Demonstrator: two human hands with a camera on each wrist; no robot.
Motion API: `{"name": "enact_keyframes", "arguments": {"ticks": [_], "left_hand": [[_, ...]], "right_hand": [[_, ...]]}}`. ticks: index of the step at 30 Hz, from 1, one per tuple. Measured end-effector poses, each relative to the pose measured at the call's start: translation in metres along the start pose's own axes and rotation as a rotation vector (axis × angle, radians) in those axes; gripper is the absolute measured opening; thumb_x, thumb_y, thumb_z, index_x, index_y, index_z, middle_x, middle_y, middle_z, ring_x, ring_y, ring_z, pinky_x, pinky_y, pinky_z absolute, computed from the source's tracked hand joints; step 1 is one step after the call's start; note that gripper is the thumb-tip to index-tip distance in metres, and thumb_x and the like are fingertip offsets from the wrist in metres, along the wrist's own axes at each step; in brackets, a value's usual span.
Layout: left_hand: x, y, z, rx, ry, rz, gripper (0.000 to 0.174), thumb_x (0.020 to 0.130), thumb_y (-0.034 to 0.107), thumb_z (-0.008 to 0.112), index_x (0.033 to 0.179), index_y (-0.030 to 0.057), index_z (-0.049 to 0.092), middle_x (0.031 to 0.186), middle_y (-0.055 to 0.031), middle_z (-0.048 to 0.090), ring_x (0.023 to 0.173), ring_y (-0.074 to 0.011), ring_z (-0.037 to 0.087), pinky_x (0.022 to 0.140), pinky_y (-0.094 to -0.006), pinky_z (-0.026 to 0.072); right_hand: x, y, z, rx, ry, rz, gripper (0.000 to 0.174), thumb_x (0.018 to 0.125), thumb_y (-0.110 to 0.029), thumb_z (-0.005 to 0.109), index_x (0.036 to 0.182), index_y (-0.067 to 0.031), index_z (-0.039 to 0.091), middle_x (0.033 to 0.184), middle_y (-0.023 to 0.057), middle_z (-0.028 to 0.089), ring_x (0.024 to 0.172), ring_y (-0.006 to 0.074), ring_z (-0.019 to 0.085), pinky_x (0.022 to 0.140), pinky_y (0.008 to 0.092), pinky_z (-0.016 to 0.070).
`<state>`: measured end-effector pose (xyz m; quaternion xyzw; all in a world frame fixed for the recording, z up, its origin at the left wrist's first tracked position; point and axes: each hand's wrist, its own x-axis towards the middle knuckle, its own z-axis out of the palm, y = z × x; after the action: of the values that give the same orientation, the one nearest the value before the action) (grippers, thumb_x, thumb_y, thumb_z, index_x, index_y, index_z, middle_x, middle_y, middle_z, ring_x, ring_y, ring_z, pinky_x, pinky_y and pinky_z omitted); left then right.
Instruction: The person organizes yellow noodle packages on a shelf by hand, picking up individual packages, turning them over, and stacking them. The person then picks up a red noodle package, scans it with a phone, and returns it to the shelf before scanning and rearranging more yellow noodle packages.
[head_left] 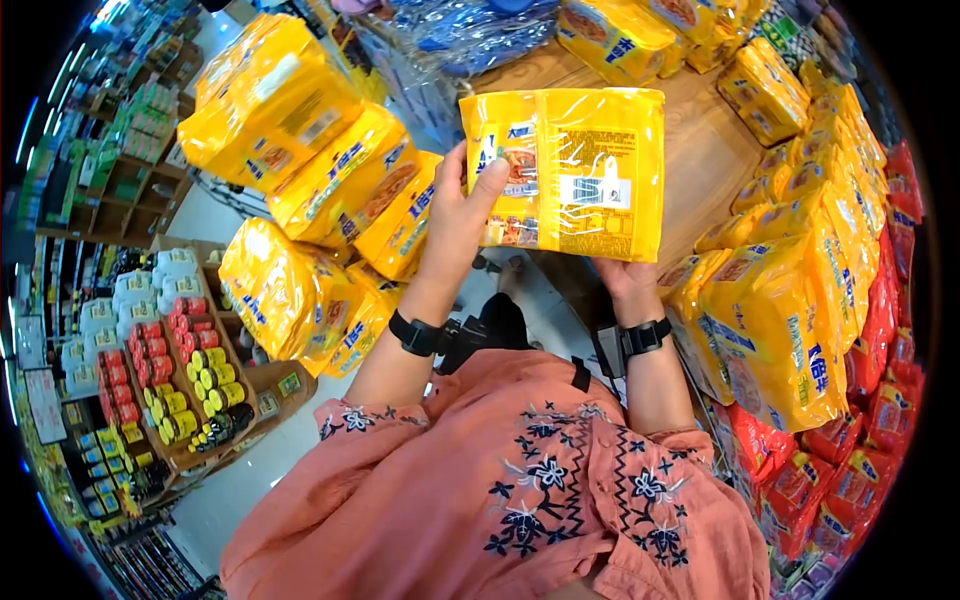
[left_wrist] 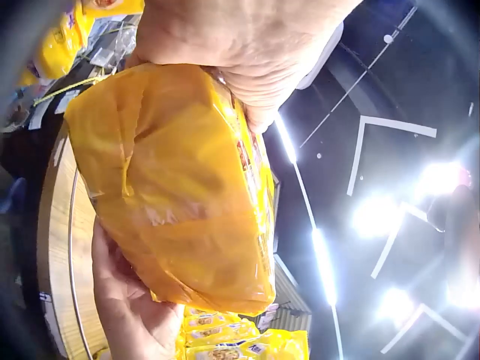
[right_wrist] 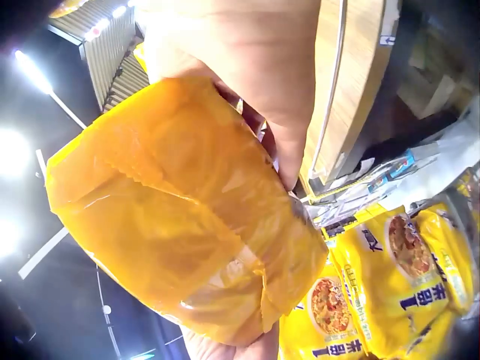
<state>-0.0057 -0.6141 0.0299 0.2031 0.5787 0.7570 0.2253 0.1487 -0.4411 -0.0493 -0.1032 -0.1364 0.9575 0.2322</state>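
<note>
A yellow multipack of instant noodles (head_left: 600, 150) is held up in front of the body, its printed panel with a barcode facing the head camera. My left hand (head_left: 462, 215) grips its left side, the thumb lying across the printed face. At the lower right edge, my right hand (head_left: 628, 278) holds the pack from underneath, its fingers mostly hidden behind it. The right wrist view shows the right hand (right_wrist: 247, 67) wrapped over one edge of the pack (right_wrist: 172, 202). In the left wrist view, the pack's plain end (left_wrist: 180, 195) lies between both hands.
Stacked yellow noodle packs (head_left: 340, 180) stand on the left, and rows of them (head_left: 780, 310) line the right. Red packs (head_left: 800, 490) sit below those. Beyond the hands is a wooden tabletop (head_left: 700, 130) with more yellow packs (head_left: 620, 40). Store shelves (head_left: 150, 370) are at far left.
</note>
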Motion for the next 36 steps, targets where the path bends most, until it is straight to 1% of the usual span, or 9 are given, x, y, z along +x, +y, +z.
{"name": "enact_keyframes", "arguments": {"ticks": [4, 14, 18, 19, 23, 26, 29, 33, 36], "left_hand": [[-0.028, 0.011, -0.016, 0.385, 0.074, 0.162, 0.054, 0.099, 0.033, 0.064, 0.139, -0.0012, 0.048, 0.126, -0.0078, 0.059, 0.109, -0.0114, 0.057, 0.096, -0.0276, 0.0463], [-0.099, 0.076, -0.062, 0.135, 0.27, 0.251, 0.045, 0.1, 0.019, 0.058, 0.14, 0.0019, 0.045, 0.118, -0.0039, 0.059, 0.107, -0.0117, 0.056, 0.096, -0.0277, 0.0459], [-0.123, 0.1, -0.091, 0.14, 0.403, 0.374, 0.04, 0.1, 0.019, 0.054, 0.136, 0.0039, 0.046, 0.114, -0.0023, 0.059, 0.107, -0.0125, 0.056, 0.098, -0.0301, 0.0444], [-0.125, 0.106, -0.096, 0.154, 0.46, 0.427, 0.037, 0.099, 0.02, 0.056, 0.131, 0.005, 0.047, 0.117, -0.0036, 0.055, 0.112, -0.014, 0.053, 0.102, -0.0331, 0.0411], [-0.137, 0.108, -0.139, 0.098, 0.626, 0.559, 0.039, 0.099, 0.022, 0.059, 0.132, 0.0068, 0.044, 0.128, -0.0054, 0.051, 0.12, -0.0169, 0.05, 0.106, -0.0366, 0.0385], [-0.145, 0.113, -0.16, 0.047, 0.752, 0.607, 0.04, 0.1, 0.021, 0.058, 0.133, 0.0064, 0.043, 0.131, -0.0057, 0.051, 0.123, -0.018, 0.049, 0.107, -0.0381, 0.0384], [-0.155, 0.119, -0.174, 0.082, 0.819, 0.683, 0.039, 0.1, 0.018, 0.057, 0.134, 0.0053, 0.042, 0.129, -0.0071, 0.053, 0.121, -0.0193, 0.051, 0.106, -0.0377, 0.0393], [-0.162, 0.109, -0.204, 0.389, 0.935, 0.579, 0.037, 0.099, 0.012, 0.056, 0.131, 0.0011, 0.043, 0.128, -0.0094, 0.054, 0.118, -0.0188, 0.052, 0.104, -0.0354, 0.0399], [-0.165, 0.095, -0.214, 0.427, 0.89, 0.485, 0.04, 0.097, 0.008, 0.059, 0.132, -0.0003, 0.042, 0.13, -0.0101, 0.052, 0.117, -0.0186, 0.051, 0.104, -0.0348, 0.0392]], "right_hand": [[-0.015, 0.013, 0.002, -0.003, -0.136, 0.085, 0.051, 0.104, -0.044, 0.046, 0.139, -0.0075, 0.052, 0.133, 0.0085, 0.063, 0.119, 0.0255, 0.061, 0.105, 0.0436, 0.0483], [-0.018, 0.033, 0.085, -0.378, -0.239, 0.365, 0.057, 0.105, -0.041, 0.046, 0.151, -0.0091, 0.038, 0.146, 0.0094, 0.053, 0.129, 0.0218, 0.055, 0.106, 0.0398, 0.049], [0.002, 0.058, 0.14, -0.711, -0.301, 0.369, 0.051, 0.106, -0.037, 0.049, 0.148, -0.0084, 0.042, 0.13, 0.0047, 0.062, 0.115, 0.0142, 0.063, 0.095, 0.0313, 0.0545], [0.009, 0.067, 0.149, -0.782, -0.279, 0.325, 0.046, 0.106, -0.031, 0.052, 0.144, -0.0066, 0.046, 0.113, 0.0015, 0.066, 0.096, 0.0072, 0.065, 0.081, 0.023, 0.0543], [0.045, 0.106, 0.192, -1.063, -0.443, 0.241, 0.046, 0.101, -0.028, 0.06, 0.138, -0.0043, 0.051, 0.093, 0.001, 0.063, 0.073, 0.0064, 0.055, 0.064, 0.0223, 0.0458], [0.065, 0.139, 0.221, -1.194, -0.604, 0.253, 0.042, 0.102, -0.029, 0.058, 0.136, -0.0049, 0.051, 0.099, 0.0006, 0.063, 0.082, 0.0058, 0.055, 0.072, 0.0222, 0.047], [0.086, 0.192, 0.235, -1.122, -0.61, 0.125, 0.037, 0.097, -0.029, 0.066, 0.116, 0.0012, 0.057, 0.089, 0.0059, 0.063, 0.076, 0.0123, 0.058, 0.067, 0.0286, 0.0479], [0.116, 0.258, 0.227, -1.276, -0.537, -0.433, 0.03, 0.093, -0.025, 0.067, 0.091, 0.0029, 0.058, 0.087, 0.0158, 0.066, 0.074, 0.032, 0.062, 0.071, 0.041, 0.0492], [0.108, 0.258, 0.217, -1.46, -0.554, -0.419, 0.032, 0.095, -0.026, 0.064, 0.085, 0.0039, 0.059, 0.084, 0.0166, 0.066, 0.077, 0.0328, 0.063, 0.072, 0.0408, 0.0486]]}}
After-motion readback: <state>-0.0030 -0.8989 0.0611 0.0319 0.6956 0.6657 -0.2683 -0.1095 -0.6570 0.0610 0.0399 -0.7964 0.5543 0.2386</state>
